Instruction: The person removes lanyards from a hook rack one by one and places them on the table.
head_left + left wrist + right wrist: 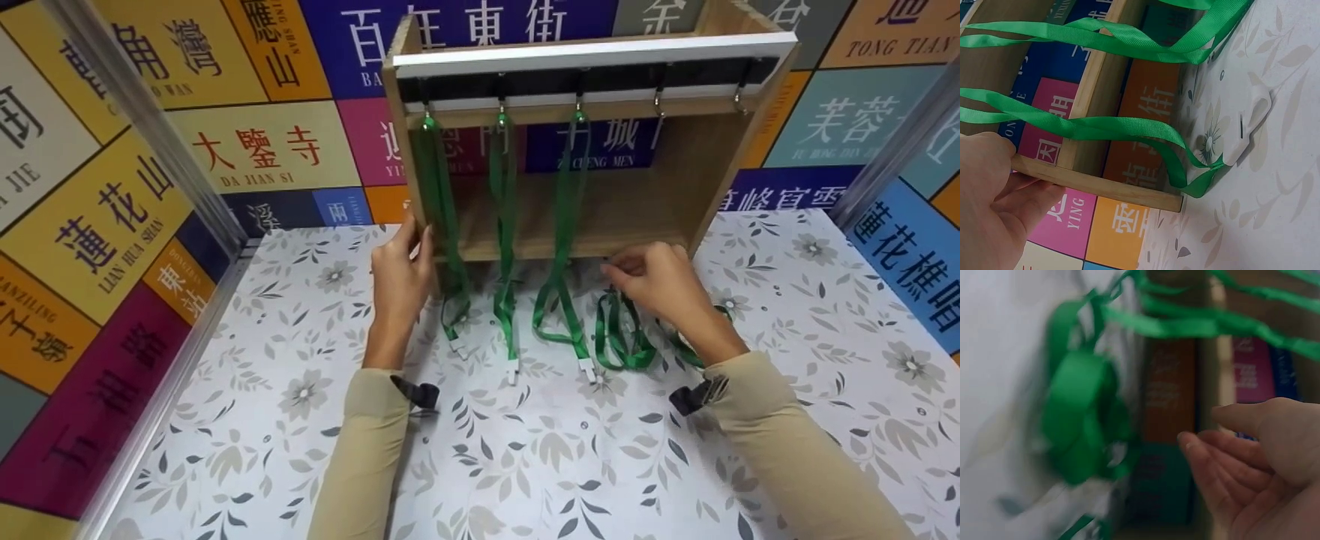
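Observation:
A wooden rack (709,172) stands on the table, its front bar fitted with metal hooks. Three green lanyards (504,217) hang from hooks at the left and middle, their white plastic clips (512,371) lying on the cloth. My left hand (401,281) grips the rack's left side panel (1123,188) between thumb and fingers. My right hand (660,281) is by the rack's lower front edge, just above a coiled green lanyard (625,345). In the right wrist view its thumb and fingers are apart, with nothing between them. Another green lanyard (679,346) lies partly hidden behind the right wrist.
Two further hooks (658,101) are at the right of the bar. A patterned white cloth (540,465) covers the table. Panels with large printed characters (262,154) line the back and sides, with a clear corner strip (169,142) at left.

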`<state>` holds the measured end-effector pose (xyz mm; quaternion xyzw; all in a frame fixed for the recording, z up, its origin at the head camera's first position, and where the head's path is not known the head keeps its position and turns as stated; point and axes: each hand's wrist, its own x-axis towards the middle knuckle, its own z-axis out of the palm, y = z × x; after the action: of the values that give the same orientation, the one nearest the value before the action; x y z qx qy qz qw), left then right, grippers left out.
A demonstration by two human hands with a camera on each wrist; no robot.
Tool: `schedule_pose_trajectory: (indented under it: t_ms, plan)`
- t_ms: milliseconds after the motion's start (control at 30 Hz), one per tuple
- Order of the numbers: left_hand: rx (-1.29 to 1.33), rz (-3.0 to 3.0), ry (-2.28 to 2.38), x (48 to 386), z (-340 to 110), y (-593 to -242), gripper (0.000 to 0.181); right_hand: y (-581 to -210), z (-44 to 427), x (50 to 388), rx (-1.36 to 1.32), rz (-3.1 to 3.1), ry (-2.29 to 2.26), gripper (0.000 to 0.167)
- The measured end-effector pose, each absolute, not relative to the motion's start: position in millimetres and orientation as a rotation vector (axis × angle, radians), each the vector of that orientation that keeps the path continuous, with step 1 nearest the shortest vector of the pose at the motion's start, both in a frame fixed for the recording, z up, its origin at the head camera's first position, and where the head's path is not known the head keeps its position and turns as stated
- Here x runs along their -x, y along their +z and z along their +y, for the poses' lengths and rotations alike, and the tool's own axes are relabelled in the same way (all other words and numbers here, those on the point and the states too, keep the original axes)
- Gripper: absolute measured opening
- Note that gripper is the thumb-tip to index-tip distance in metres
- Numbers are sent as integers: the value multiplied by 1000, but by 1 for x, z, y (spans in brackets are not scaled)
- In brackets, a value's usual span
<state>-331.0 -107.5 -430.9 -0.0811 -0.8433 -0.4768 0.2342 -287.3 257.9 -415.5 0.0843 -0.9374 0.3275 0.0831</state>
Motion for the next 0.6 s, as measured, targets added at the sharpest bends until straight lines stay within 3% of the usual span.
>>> schedule_pose_trajectory:
  t_ms: [267,600]
  plan:
    - [219,-2315,-1330,331,-107,-433,50,-394,214,287,-349,-2358,1074,23]
    - [243,-2291,-1271,333,-108,-433,47,-378,184,287,-266,-2289,1086,42]
